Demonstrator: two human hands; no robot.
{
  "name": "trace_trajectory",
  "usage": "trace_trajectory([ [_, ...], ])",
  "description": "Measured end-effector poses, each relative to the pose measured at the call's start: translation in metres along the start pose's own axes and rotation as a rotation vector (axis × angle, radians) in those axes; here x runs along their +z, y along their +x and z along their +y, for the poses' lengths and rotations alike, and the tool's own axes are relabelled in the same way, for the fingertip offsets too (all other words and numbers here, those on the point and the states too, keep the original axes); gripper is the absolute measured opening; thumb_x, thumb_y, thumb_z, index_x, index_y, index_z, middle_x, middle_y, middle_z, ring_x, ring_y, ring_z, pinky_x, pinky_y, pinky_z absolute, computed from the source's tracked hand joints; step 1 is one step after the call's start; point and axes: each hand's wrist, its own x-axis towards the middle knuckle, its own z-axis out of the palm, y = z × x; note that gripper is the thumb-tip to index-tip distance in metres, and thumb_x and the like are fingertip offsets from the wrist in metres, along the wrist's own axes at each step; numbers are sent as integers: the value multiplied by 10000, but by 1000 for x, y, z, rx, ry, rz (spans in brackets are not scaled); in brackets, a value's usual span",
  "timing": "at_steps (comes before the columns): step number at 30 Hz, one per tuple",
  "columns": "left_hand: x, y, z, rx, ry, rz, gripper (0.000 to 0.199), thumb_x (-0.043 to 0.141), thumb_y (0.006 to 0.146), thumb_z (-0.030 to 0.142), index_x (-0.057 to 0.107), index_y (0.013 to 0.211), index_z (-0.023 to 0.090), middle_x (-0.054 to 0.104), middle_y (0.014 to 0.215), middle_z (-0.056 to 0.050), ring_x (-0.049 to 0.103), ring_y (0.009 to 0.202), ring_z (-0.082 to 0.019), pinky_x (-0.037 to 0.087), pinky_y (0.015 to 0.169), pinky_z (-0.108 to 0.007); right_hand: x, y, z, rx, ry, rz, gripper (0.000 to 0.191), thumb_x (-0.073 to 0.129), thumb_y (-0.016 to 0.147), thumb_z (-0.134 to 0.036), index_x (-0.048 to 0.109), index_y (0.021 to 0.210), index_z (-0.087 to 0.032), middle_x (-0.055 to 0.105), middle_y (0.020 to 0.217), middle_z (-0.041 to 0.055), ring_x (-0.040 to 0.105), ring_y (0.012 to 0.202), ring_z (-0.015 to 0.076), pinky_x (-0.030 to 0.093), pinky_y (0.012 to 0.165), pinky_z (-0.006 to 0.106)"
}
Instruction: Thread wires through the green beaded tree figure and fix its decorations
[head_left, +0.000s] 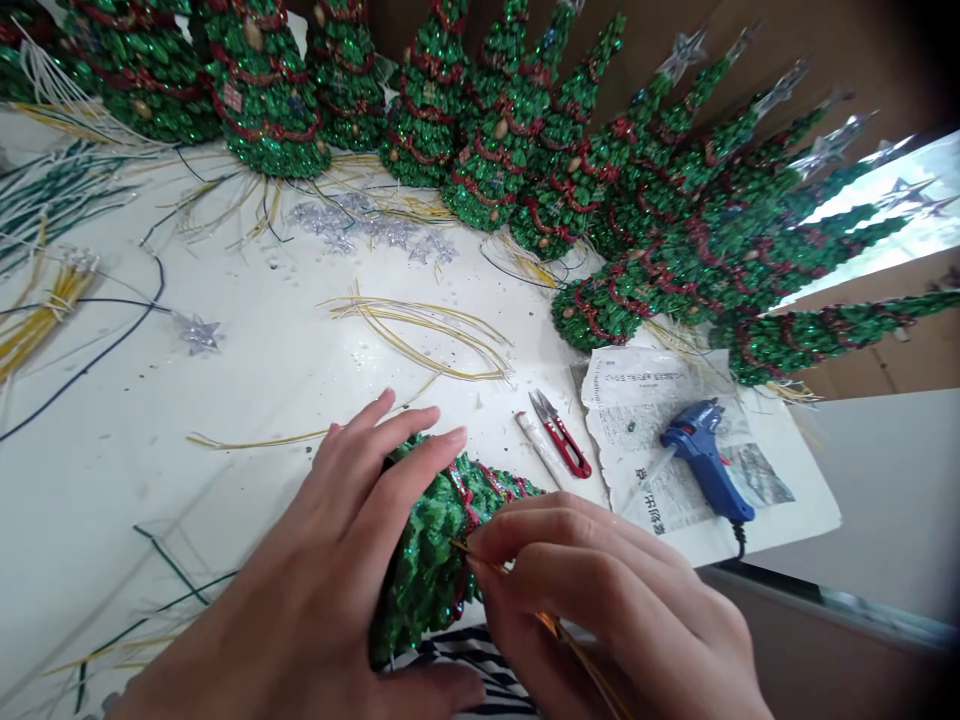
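Tree (427, 570), green and glittered with a red garland, is what I see held near the table's (112, 500) near edge, tilted with its narrow end pointing toward the snips (561, 435). My feed shows the left hand (322, 540) clenched around it, fingers spread over the green surface and thumb low near striped fabric (472, 670). The right hand (600, 600) is closed in a pinch on a thin yellow wire (559, 630), whose tip meets the tree's side. Just beyond, the red-handled snips lie open beside a white stick (536, 445). Toward the right edge, a blue glue gun (705, 460) rests on newspaper (660, 450), its black cord running off the sheet. The paper carries columns of print and a few larger characters, but I can't read them from here. Along the far edge stands a row of finished trees (262, 100). Silver stars (367, 225) lie heaped before them, and more yellow wire (420, 335) lies loose mid-table.
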Motion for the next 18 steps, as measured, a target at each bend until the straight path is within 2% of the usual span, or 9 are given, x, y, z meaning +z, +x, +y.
trace_trajectory([
  [4, 2, 0, -3, 131, -2, -40, 581, 563, 856, 272, 347, 1394, 225, 390, 1489, -116, 370, 1425, -288, 437, 1169, -464, -3, 1, -8, 92, -150, 5, 208, 651, 862, -32, 545, 860, -210, 702, 781, -29, 687, 696, 81, 592, 733, 152],
  [8, 2, -1, -2, 95, -60, -32, 489, 503, 857, 227, 377, 1329, 216, 414, 1418, -139, 449, 1334, -313, 518, 1083, -489, -5, 4, -2, -103, -187, -59, 200, 704, 814, -86, 551, 813, -216, 669, 700, -43, 677, 634, 82, 594, 654, 143],
  [10, 3, -1, 0, 67, -78, -18, 484, 503, 835, 207, 388, 1305, 221, 422, 1400, -146, 480, 1295, -325, 547, 1035, -502, -5, 7, 2, -152, -201, -68, 166, 696, 849, -179, 567, 760, -231, 661, 673, -21, 684, 625, 110, 598, 612, 171],
  [14, 3, 1, 1, 90, -67, -18, 462, 494, 845, 214, 381, 1292, 212, 418, 1395, -140, 449, 1323, -310, 521, 1065, -467, -2, 12, 0, -139, -206, -60, 259, 641, 916, -410, 602, 717, -249, 670, 691, 32, 704, 671, 170, 605, 583, 233],
  [18, 2, 3, -3, 122, -67, -53, 471, 503, 843, 209, 368, 1294, 204, 387, 1401, -118, 413, 1343, -265, 470, 1112, -398, -2, 13, -7, -133, -197, -68, 273, 631, 916, -455, 610, 736, -250, 665, 699, 36, 703, 671, 174, 603, 578, 231],
])
